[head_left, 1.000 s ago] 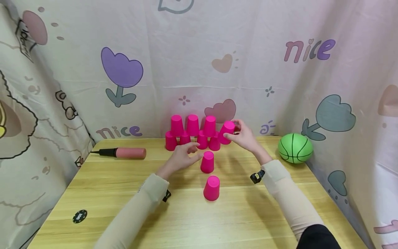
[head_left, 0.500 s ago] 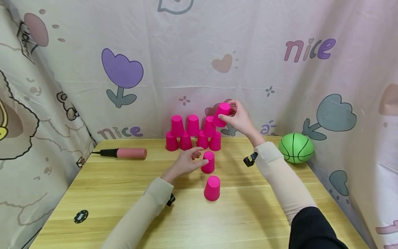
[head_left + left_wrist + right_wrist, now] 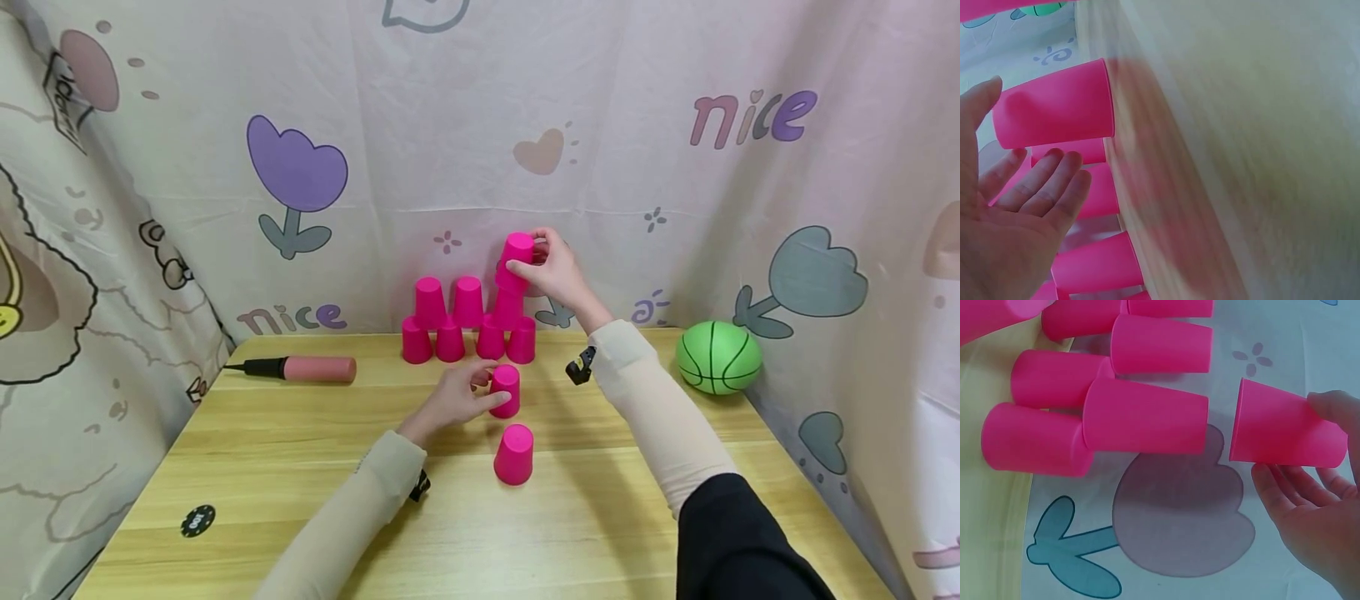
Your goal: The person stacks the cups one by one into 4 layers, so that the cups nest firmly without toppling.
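The right hand (image 3: 558,271) holds an upside-down pink cup (image 3: 1285,428) between thumb and fingers. That cup is above the rightmost upper cup (image 3: 1147,415) of a two-row stack, with a gap between them in the right wrist view. Three cups form the upper row; several, such as the lower right cup (image 3: 521,342), stand beneath. The left hand (image 3: 453,400), thumb and fingers spread, reaches around a single cup (image 3: 1054,106) standing in front of the stack. Its thumb overlaps that cup in the head view. Closer to the person stands another upside-down cup (image 3: 514,457).
At the back left of the wooden table (image 3: 300,458) lies a pink and black hand pump (image 3: 318,369). A black round chip (image 3: 198,521) is at the front left. A green ball (image 3: 718,358) rests at the back right, and a printed curtain (image 3: 420,150) hangs behind.
The right hand has raised its cup from beside the stack and brought it left, over the rightmost upper cup. The left hand has moved right and nearer, to the single cup before the stack.
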Available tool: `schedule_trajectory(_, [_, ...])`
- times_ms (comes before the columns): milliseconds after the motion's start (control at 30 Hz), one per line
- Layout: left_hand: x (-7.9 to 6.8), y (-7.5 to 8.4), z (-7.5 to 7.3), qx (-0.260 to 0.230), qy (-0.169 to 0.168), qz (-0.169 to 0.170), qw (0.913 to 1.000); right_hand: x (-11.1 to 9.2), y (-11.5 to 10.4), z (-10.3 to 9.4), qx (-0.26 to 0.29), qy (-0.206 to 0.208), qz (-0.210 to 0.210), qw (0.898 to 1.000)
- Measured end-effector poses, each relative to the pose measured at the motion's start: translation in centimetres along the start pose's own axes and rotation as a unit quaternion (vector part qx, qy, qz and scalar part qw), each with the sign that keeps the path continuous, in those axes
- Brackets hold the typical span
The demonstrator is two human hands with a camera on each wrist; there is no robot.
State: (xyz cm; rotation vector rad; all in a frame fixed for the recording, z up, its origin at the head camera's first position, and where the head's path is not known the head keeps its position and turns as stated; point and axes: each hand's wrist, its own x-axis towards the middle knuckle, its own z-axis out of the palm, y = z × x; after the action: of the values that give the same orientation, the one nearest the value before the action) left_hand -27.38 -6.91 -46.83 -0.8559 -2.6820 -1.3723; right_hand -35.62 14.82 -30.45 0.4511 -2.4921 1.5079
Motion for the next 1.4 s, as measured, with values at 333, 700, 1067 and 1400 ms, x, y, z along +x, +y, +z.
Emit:
schedule_trajectory(333, [0.3, -0.1, 0.7, -0.013, -0.005, 0.001, 0.9999, 1.0, -0.5, 1.4, -0.019, -0.009, -0.004, 1.0])
schedule_trajectory(700, [0.2, 0.3, 0.9, -0.005, 0.013, -0.004, 0.9999, 1.7, -0.5, 2.7, -0.039, -0.021, -0.002, 0.999])
schedule_trajectory(1067, [0.2, 0.4, 0.9, -0.012, 0.006, -0.015, 0.9998, 2.1, -0.1, 3.4, -0.048, -0.023, -0.006, 0.999])
schedule_trajectory(1400, [0.3, 0.3, 1.0, -0.02, 0.006, -0.016, 0.9997, 2.2, 0.2, 3.5, -0.043, -0.023, 0.003, 0.999])
